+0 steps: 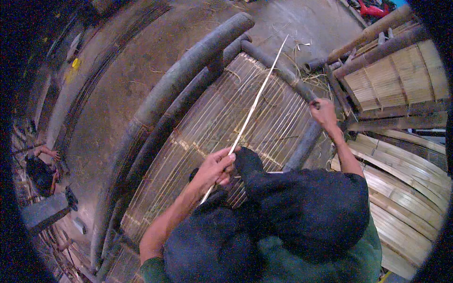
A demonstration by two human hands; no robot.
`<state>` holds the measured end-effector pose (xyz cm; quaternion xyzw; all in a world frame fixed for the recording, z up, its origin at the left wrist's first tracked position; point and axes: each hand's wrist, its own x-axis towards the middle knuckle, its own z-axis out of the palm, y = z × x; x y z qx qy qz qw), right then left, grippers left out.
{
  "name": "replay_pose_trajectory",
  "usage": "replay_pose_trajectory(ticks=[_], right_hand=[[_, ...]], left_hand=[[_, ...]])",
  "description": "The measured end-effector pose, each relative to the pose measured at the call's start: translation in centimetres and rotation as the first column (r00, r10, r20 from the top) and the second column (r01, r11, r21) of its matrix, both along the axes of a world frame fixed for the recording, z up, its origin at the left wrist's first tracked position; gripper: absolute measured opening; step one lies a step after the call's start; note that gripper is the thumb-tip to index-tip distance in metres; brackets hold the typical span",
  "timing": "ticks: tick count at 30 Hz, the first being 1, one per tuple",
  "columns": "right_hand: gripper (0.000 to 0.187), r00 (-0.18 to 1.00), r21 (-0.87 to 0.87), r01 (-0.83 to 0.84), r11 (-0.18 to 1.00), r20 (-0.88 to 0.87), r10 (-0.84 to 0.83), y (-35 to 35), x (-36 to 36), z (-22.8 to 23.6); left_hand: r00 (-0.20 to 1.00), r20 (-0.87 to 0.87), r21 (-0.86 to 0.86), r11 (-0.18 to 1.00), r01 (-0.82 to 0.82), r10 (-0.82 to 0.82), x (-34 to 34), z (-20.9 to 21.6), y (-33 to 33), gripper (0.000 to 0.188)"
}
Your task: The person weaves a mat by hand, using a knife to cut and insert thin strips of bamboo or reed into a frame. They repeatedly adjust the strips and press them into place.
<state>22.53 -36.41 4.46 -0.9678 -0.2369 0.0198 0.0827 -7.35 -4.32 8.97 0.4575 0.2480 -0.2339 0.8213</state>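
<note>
My left hand [216, 170] is closed round a long, thin, pale bamboo strip [257, 98], which slants up and away to the right. Its lower end pokes out below my fingers. Beneath the strip lies a slatted bamboo panel [207, 118], its narrow slats tied by cross rows and framed by thick bamboo poles. My right hand [324, 114] is closed at the near end of the far frame pole [278, 68]. Whether it grips that pole or something small is hidden by the fingers. My dark-clothed knees cover the near part of the panel.
Thick bamboo poles [188, 70] run along the panel's left side. At right stand another slatted bamboo piece [394, 78] and wide split-bamboo slats [406, 188]. Loose shavings [302, 45] litter the floor beyond. Another person [41, 172] is at the far left.
</note>
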Motion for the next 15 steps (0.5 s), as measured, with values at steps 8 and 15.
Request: replay_pose_trajectory(ticks=[8, 15], right_hand=[[0.025, 0.924, -0.056, -0.290, 0.956, -0.277, 0.264, 8.0, -13.7, 1.3], [0.023, 0.919, -0.191, -0.346, 0.919, -0.268, 0.290, 8.5, -9.6, 1.0]], left_hand=[[0.996, 0.066, 0.216, 0.975, 0.048, -0.064, 0.6, -2.5, -0.8, 0.029], [0.989, 0.141, 0.176, 0.984, 0.014, -0.039, -0.2, -2.6, -2.0, 0.034]])
